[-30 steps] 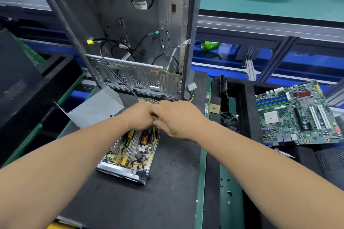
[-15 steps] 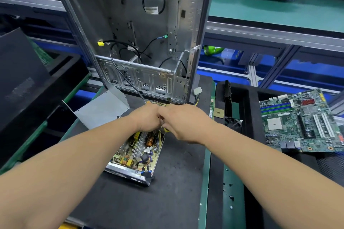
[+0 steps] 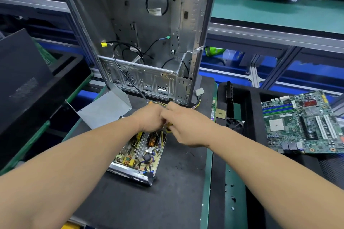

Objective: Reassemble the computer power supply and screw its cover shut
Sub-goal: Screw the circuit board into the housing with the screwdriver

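Opened silver-cased power supply (image 3: 137, 156) is lying long axis near-to-far, both hands meeting at its far end, left hand (image 3: 149, 121) and right hand (image 3: 188, 126) pinching yellow wire bundle (image 3: 168, 129).

Power supply (image 3: 138, 156) — cover off, circuit board with coils and heatsinks exposed, lying tilted on the dark mat. Its grey metal cover (image 3: 104, 110) lies apart, just behind-left — bent sheet, open side up.

Power supply (image 3: 137, 156) on mat (image 3: 130, 206), case (image 3: 141, 42) behind, motherboard (image 3: 305, 124) right, cover (image 3: 106, 109) left
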